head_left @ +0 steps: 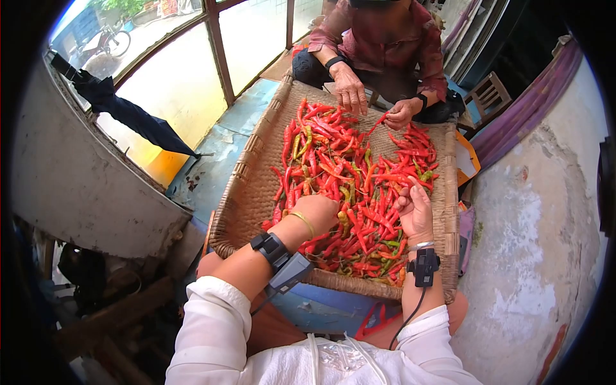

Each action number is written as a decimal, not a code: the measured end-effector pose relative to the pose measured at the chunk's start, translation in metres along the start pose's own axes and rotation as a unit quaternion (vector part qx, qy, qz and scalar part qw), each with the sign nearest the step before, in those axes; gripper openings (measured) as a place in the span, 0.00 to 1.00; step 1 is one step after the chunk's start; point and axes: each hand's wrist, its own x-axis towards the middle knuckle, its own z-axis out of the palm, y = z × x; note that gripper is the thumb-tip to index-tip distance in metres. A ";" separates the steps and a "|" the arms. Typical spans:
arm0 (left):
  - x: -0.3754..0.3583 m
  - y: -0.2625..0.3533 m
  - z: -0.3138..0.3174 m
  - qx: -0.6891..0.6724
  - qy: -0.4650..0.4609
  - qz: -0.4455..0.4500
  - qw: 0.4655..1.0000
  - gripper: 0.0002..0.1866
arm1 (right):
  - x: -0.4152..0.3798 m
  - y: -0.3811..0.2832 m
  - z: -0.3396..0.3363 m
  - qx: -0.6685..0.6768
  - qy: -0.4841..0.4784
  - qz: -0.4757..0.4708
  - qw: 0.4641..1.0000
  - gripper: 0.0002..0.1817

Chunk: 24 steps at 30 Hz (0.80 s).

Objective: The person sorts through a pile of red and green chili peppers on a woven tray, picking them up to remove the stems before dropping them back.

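A wide woven basket (247,183) holds a large pile of red chili peppers (333,170), with some green and yellowish ones among them. My left hand (317,212) rests at the near left part of the pile, its fingers curled down and hidden from view. At the right side of the pile my right hand (416,210) is raised with the palm up and the fingers bent, close to a red pepper at its fingertips. Whether that pepper is gripped is too small to tell.
Across the basket a co-worker (385,45) has both hands over the pile, one holding a red pepper. A folded umbrella (144,125) leans at the left by the windows. A wooden chair (489,96) and purple curtain (536,106) are at the right.
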 end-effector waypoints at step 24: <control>0.009 -0.006 0.026 0.069 -0.024 0.045 0.996 0.14 | -0.025 0.066 0.032 -0.721 -0.157 0.016 0.675 0.22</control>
